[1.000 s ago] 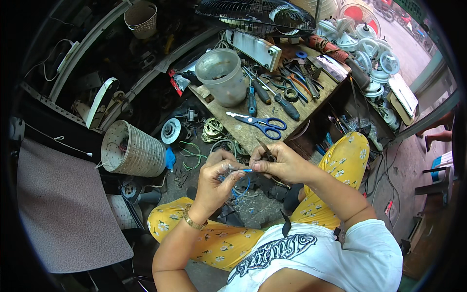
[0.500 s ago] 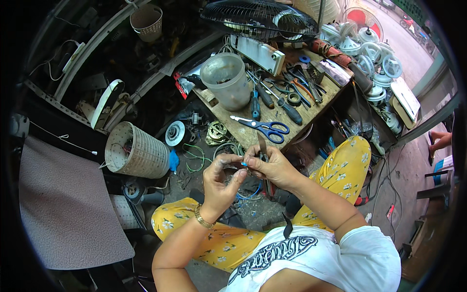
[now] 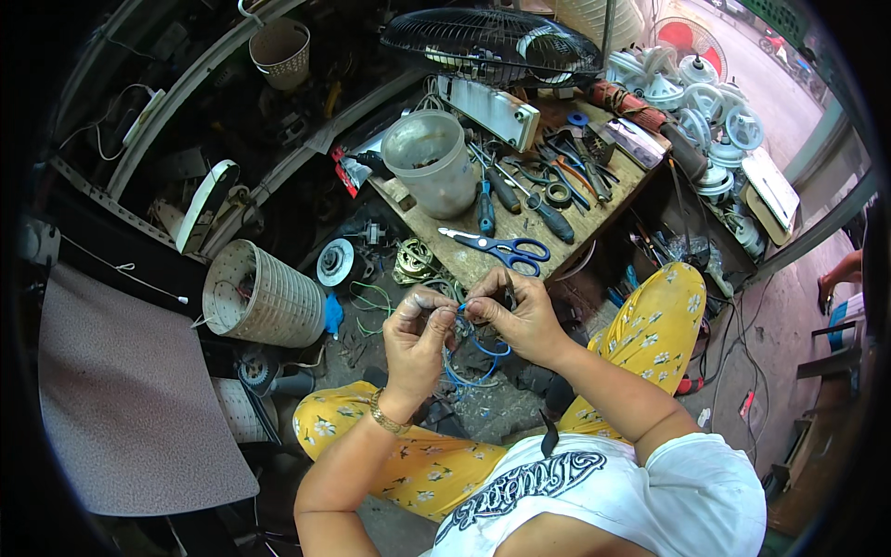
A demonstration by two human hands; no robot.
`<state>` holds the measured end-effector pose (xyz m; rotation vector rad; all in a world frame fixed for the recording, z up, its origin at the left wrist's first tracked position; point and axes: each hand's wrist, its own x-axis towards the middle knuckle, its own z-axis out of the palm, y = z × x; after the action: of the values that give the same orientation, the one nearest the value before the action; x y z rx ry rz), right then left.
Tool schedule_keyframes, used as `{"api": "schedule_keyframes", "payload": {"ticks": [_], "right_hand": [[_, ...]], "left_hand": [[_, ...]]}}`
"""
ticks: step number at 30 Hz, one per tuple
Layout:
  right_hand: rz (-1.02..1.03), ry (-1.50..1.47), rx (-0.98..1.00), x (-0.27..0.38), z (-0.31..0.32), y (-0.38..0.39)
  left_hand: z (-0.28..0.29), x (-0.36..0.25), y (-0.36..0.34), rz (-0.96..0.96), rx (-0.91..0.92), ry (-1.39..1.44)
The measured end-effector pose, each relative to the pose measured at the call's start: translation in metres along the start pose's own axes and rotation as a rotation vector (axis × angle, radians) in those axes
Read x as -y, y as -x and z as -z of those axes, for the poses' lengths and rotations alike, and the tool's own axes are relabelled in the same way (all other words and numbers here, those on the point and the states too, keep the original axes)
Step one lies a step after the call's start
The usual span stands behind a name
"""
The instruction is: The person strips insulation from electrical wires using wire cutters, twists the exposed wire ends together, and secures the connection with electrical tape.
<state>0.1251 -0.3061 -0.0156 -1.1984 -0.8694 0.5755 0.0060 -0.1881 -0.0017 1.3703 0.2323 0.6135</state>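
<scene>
My left hand (image 3: 418, 339) and my right hand (image 3: 520, 330) meet in front of me, fingers closed around a short bit of thin blue wire (image 3: 461, 306). A dark, narrow tool (image 3: 509, 295), partly hidden, sits in my right fingers. Loops of blue wire (image 3: 478, 376) hang below my hands. Just beyond, blue-handled scissors (image 3: 520, 251) lie on a worn wooden bench (image 3: 436, 246), beside screwdrivers (image 3: 552, 218), several pliers (image 3: 566, 172) and a translucent plastic bucket (image 3: 427, 186).
A white ribbed basket (image 3: 264, 297) stands left, near a speckled grey panel (image 3: 130, 399). A black fan grille (image 3: 487, 42) and stacked white plastic parts (image 3: 705, 121) are at the back. Cables (image 3: 747, 371) run along the right floor. A person's leg (image 3: 840, 269) shows at far right.
Both hands have shifted slightly, their fingertips rising and turning around the blue wire. The dark tool's blade, visible earlier above my right hand, is now mostly hidden. The view has shifted slightly.
</scene>
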Motion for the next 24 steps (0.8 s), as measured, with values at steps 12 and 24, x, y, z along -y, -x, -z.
{"api": "schedule_keyframes", "payload": {"ticks": [12, 24], "right_hand": [[-0.364, -0.35, -0.141, -0.036, 0.023, 0.014], [-0.282, -0.433, -0.136, -0.01, 0.004, -0.006]], "left_hand": [[0.018, -0.013, -0.023, 0.022, -0.122, 0.047], [-0.004, 0.011, -0.016, 0.035, -0.028, -0.1]]}}
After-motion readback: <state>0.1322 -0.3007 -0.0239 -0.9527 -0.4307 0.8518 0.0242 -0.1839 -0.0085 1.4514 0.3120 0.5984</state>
